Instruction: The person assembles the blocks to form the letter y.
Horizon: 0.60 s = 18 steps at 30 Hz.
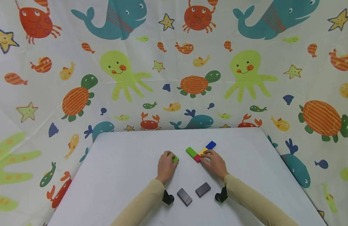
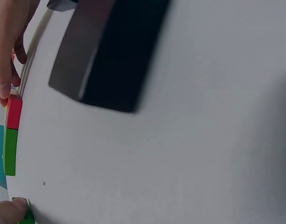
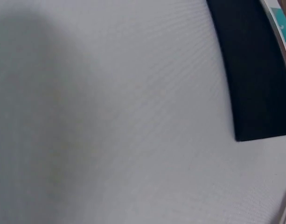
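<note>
My left hand (image 1: 165,166) grips a green block (image 1: 175,159) on the white table; in the left wrist view its thumb lies on that block (image 2: 27,218). To the right, a second green block (image 1: 191,152) meets a red block (image 1: 197,158) end to end. From the red one a yellow block (image 1: 203,151) and a blue block (image 1: 211,145) slant up to the right, forming a V. My right hand (image 1: 216,164) pinches the yellow block near the red one, covering part of it. The right wrist view hides its fingertips.
Two dark grey blocks (image 1: 184,197) lie apart between my forearms, the other dark block (image 1: 203,190) further right. The white table (image 1: 120,157) ends at a sea-animal cloth (image 1: 168,72) behind. A black camera mount (image 1: 167,197) sits at each wrist.
</note>
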Each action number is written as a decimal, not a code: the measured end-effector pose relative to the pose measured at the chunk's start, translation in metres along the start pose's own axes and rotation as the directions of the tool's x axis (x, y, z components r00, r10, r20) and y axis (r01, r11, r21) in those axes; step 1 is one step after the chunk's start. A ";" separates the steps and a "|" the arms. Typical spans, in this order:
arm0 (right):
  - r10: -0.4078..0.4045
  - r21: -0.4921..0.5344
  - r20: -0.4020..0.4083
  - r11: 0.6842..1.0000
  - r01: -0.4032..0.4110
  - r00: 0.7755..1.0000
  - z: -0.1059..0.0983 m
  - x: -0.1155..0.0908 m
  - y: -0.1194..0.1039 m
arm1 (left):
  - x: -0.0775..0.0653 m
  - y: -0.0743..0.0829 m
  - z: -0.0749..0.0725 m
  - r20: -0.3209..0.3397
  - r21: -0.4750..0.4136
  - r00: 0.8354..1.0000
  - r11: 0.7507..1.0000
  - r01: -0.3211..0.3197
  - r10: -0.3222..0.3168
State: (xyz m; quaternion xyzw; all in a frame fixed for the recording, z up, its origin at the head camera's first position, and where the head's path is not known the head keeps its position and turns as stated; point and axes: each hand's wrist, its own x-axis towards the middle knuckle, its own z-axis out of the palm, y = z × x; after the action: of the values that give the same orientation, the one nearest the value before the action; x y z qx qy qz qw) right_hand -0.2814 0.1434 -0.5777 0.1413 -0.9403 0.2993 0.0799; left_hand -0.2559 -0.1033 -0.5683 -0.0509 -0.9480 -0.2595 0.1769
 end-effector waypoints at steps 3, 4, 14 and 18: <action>-0.003 -0.002 0.001 1.000 0.003 1.000 0.000 -0.001 0.000 | -0.001 -0.001 0.001 -0.032 0.017 0.999 0.999 -0.028 0.029; -0.003 -0.003 0.001 1.000 0.003 1.000 -0.001 -0.001 0.000 | 0.000 -0.001 0.000 -0.035 0.027 0.999 0.999 -0.039 0.040; -0.010 0.000 -0.005 1.000 0.010 1.000 -0.002 -0.001 -0.003 | 0.013 -0.009 0.003 0.028 -0.003 0.995 0.996 -0.091 0.091; -0.005 -0.004 -0.010 1.000 0.005 1.000 -0.003 -0.002 -0.003 | 0.019 -0.009 0.003 0.082 -0.049 0.996 0.998 -0.031 0.035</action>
State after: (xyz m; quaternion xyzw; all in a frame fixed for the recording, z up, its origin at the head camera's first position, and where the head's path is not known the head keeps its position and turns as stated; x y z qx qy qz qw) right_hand -0.2784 0.1427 -0.5740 0.1419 -0.9401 0.2979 0.0856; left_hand -0.2763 -0.1090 -0.5680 -0.0815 -0.9472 -0.2766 0.1405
